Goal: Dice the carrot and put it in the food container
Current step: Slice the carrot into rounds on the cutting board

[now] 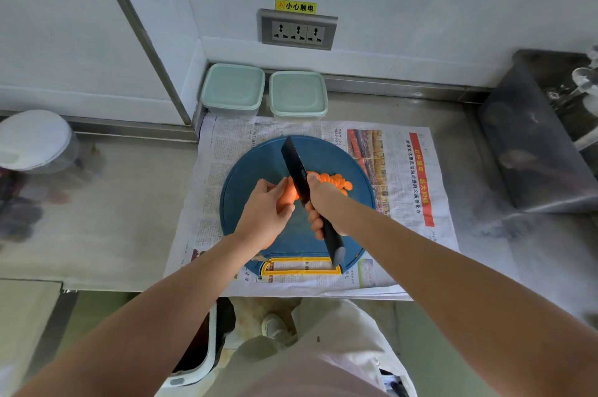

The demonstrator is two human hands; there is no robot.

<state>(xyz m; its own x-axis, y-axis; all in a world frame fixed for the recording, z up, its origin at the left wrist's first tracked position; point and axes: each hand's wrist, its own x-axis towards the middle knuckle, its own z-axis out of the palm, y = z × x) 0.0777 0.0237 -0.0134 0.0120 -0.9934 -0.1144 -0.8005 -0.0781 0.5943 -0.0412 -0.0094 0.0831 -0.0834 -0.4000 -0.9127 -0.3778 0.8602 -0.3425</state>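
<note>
Slicing stage: carrot (288,194) lay on board (255,167), mid-table, held by curled left hand (263,212); right hand (320,205) clenched round knife (296,170). Risk: blade sat close beside left fingers (286,210); a slip or rolling carrot could cut them. Containers (233,89) lidded at back edge.

Newspaper (404,176) covers the steel counter (129,202) below a wall socket (297,30).

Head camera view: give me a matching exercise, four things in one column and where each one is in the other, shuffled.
1 knife
2 uncut carrot
3 carrot slices
4 food containers

A by the back wall
B held by the left hand
C piled on the cutting board
D gripped by the right hand

Pairs: 1-D, 2-B, 3-C, 4-A
</note>
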